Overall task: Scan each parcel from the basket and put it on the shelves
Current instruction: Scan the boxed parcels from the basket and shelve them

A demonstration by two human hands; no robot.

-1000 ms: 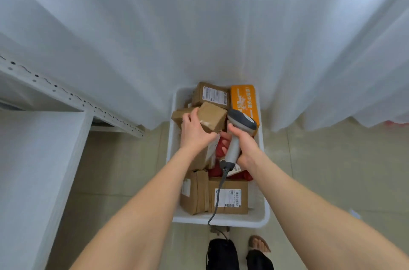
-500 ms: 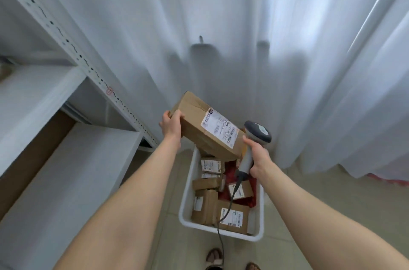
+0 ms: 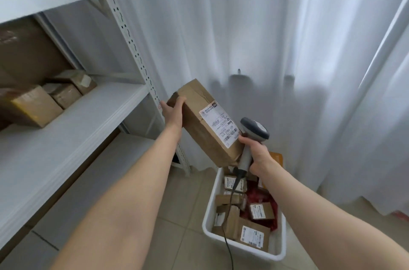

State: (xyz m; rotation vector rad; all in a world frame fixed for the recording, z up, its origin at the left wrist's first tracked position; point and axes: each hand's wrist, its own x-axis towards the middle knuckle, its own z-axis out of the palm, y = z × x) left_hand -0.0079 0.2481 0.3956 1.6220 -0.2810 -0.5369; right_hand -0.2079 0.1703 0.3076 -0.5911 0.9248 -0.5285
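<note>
In the last second the parcel [image 3: 200, 125] has risen out of the basket [image 3: 211, 201] at five o'clock to mid-frame, the left hand [image 3: 173, 112] gripping its top end and its label just beside the scanner [image 3: 254, 129] clutched in the right hand [image 3: 259, 154], so scanning looks imminent, then the shelves [image 3: 77, 121] at nine o'clock.

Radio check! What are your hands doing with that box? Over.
Left hand holds the cardboard parcel by its far end, label up. Right hand grips the barcode scanner, head beside the label. Path to shelf looks open.

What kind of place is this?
Probably a parcel storeroom or pickup point: metal shelves hold cardboard boxes, a white basket on the floor is full of labelled parcels, and the right hand holds a barcode scanner beside a parcel in the left hand.
</note>
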